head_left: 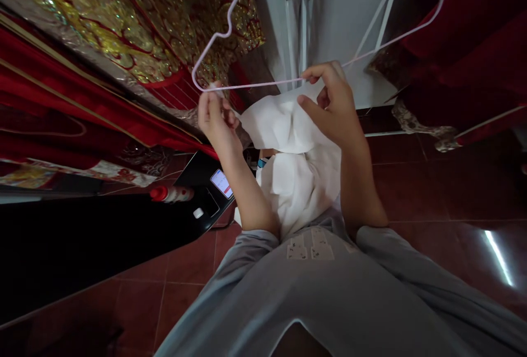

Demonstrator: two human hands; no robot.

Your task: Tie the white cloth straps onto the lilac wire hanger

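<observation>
A pale pink clothes hanger [263, 83] stretches across the view in front of me, its hook out of frame. My left hand [217, 118] is closed in a pinch at the hanger's lower left corner, with a small whitish bit blurred at the fingertips. Along the lower bar, my right hand [335, 107] has its fingers bent over the hanger, the thumb held apart below. White cloth [294, 176] hangs in folds beneath and between both hands, close to my body. Whether the right fingers also hold some of that cloth is hidden.
Red and gold sequined garments [164, 27] hang at left, dark red ones [465, 38] at right. On a black table [102, 236] are a red-capped bottle [173, 194], a lit phone [222, 183] and a small white case [198, 213]. Red tiles [415, 192] cover the floor.
</observation>
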